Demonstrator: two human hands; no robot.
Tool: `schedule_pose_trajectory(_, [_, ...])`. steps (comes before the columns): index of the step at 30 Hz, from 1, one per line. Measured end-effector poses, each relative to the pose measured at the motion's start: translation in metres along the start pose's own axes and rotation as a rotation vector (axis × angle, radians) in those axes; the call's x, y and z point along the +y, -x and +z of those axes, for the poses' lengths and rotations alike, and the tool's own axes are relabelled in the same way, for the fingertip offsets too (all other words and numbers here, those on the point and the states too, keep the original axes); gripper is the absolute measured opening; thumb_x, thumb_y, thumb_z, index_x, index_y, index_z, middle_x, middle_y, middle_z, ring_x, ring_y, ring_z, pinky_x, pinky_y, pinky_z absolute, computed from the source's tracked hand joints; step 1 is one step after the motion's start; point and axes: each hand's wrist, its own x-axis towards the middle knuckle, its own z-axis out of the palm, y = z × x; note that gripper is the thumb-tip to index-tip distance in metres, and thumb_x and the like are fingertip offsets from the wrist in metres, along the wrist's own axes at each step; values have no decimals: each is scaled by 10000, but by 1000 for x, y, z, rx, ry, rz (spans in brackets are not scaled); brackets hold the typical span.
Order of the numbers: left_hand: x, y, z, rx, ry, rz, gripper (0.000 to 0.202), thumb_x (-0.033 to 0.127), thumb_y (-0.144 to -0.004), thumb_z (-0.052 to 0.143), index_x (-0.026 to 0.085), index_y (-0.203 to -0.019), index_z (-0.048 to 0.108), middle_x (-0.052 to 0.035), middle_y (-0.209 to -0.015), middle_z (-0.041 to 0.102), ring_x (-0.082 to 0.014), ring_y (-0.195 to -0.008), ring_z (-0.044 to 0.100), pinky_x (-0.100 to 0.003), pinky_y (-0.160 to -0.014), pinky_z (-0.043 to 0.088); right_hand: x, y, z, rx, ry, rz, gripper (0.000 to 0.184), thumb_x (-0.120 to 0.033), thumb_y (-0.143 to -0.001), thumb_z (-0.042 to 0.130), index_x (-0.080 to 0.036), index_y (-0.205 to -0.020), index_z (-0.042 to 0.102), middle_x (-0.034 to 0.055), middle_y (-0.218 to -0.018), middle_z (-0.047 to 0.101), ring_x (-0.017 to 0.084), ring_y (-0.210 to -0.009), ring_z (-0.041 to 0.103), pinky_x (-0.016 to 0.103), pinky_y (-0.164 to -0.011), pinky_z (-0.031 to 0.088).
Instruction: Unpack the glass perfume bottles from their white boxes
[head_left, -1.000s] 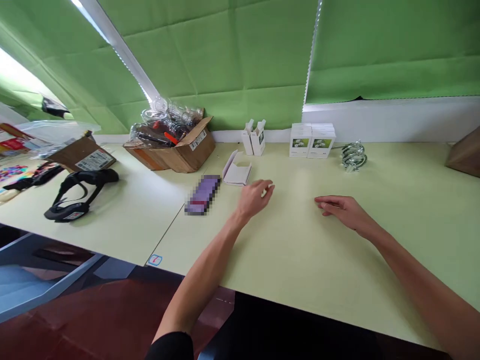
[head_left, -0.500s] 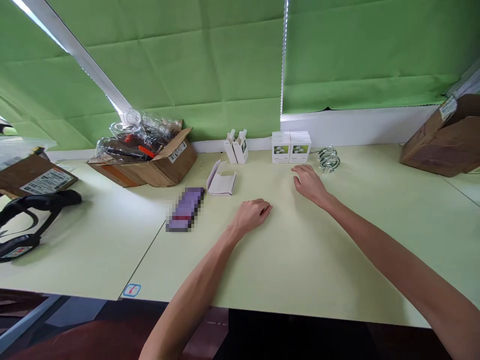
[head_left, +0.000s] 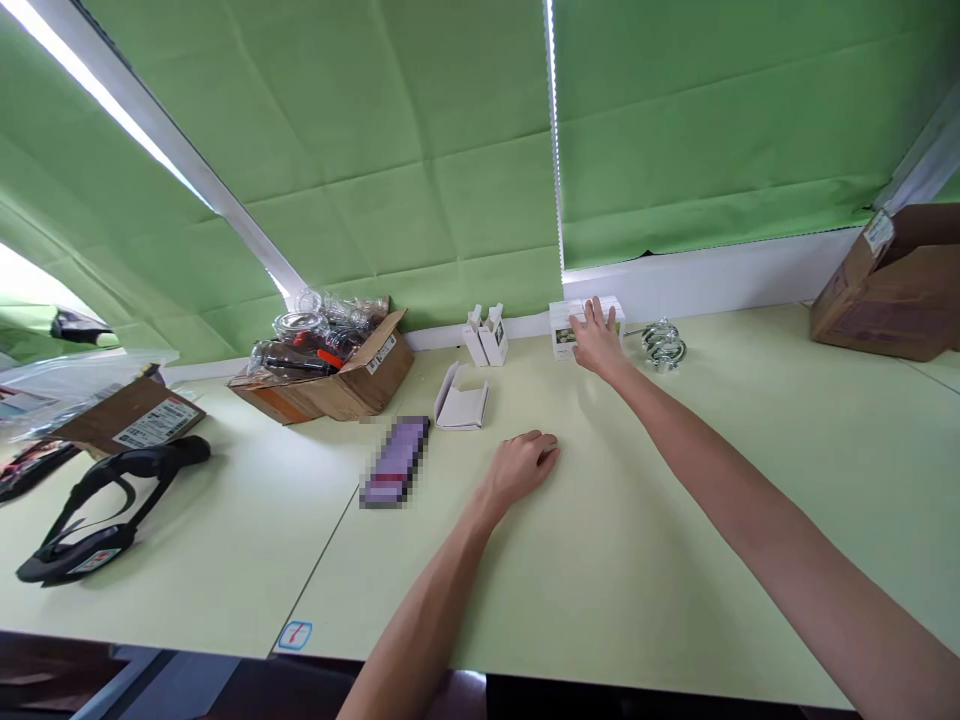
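My right hand (head_left: 598,345) reaches to the back of the table, with its fingers spread over the front and top of the white small boxes (head_left: 562,318). These boxes stand side by side against the wall ledge, partly covered by the hand. Loosely curled, my left hand (head_left: 523,465) rests on the tabletop with nothing visible in it. To its left lie an opened white box (head_left: 463,406) with its flap up and a blurred purple phone-like object (head_left: 397,460). Right of my right hand sits a coiled shiny metal item (head_left: 664,345).
Two narrow white cartons (head_left: 486,338) with raised flaps stand at the back. A cardboard box (head_left: 352,385) full of clear plastic and tools is left of them. Farther left are a black strap-like device (head_left: 112,510) and another carton (head_left: 154,415). A brown box (head_left: 889,290) stands far right.
My right hand has moved forward from in front of the white boxes onto them, its fingers spreading. My left hand stays on the table. The view has tilted and shifted slightly.
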Motion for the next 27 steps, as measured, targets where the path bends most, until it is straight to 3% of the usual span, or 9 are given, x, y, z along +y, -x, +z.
schedule_pose_trajectory(4, [0, 0, 0, -1, 4, -5, 275, 286, -957, 441, 253, -1085, 682, -50, -951, 711, -200, -815, 670, -290, -645, 431, -1, 7, 1, 83, 9, -118, 467, -79, -882, 404, 79, -1312, 496, 343, -1520, 372, 378, -1524, 130, 611, -1214, 46])
schedule_pose_trajectory(7, [-1, 0, 0, 2, 1, -17, 277, 295, -961, 444, 257, -1102, 679, -51, -964, 713, -200, -823, 674, -285, -647, 435, -1, 13, -1, 98, 21, -183, 468, -66, -920, 303, 72, -1314, 515, 293, -1345, 569, 333, -1460, 306, 529, -1247, 21])
schedule_pose_trajectory(10, [-1, 0, 0, 1, -5, -11, 274, 294, -963, 446, 254, -1101, 680, -49, -963, 716, -198, -819, 675, -285, -642, 431, 1, 20, -4, 118, -21, -224, 491, -94, -935, 321, 41, -1375, 492, 246, -1246, 632, 324, -1339, 444, 513, -1253, 41])
schedule_pose_trajectory(13, [-1, 0, 1, 5, -6, -3, 265, 284, -960, 456, 251, -1091, 683, -44, -946, 716, -196, -810, 674, -281, -637, 431, 4, 31, -6, 99, -87, -274, 432, -113, -926, 389, 2, -1297, 579, 231, -1215, 644, 332, -1275, 488, 517, -1242, 126])
schedule_pose_trajectory(16, [-2, -1, 4, 37, 1, 4, 255, 276, -970, 448, 249, -1031, 694, -37, -935, 708, -186, -809, 678, -268, -642, 448, 4, 50, -11, 84, -124, -277, 367, -132, -926, 438, -53, -1230, 627, 207, -1210, 656, 338, -1203, 547, 539, -1169, 298])
schedule_pose_trajectory(19, [-4, -2, 11, 183, 53, 4, 255, 280, -983, 455, 238, -1135, 654, -51, -1096, 696, -184, -885, 688, -273, -707, 498, 2, 76, -21, 77, -160, -270, 348, -190, -941, 486, -110, -1255, 612, 178, -1245, 652, 324, -1124, 605, 491, -973, 499])
schedule_pose_trajectory(23, [-4, -4, 16, 416, 190, -10, 466, 403, -952, 563, 214, -1369, 483, -116, -1328, 601, -230, -1060, 667, -347, -871, 546, -1, 116, -40, 93, -314, -289, 297, -255, -957, 520, -206, -1228, 630, 118, -1278, 662, 293, -1143, 623, 410, -806, 574])
schedule_pose_trajectory(27, [8, -2, 14, 365, 407, 35, 616, 448, -878, 671, 213, -1396, 435, -131, -1377, 572, -247, -1123, 652, -391, -932, 552, -6, 147, -60, 82, -480, -325, 283, -295, -957, 547, -229, -1219, 635, 101, -1243, 686, 279, -1121, 649, 419, -852, 573])
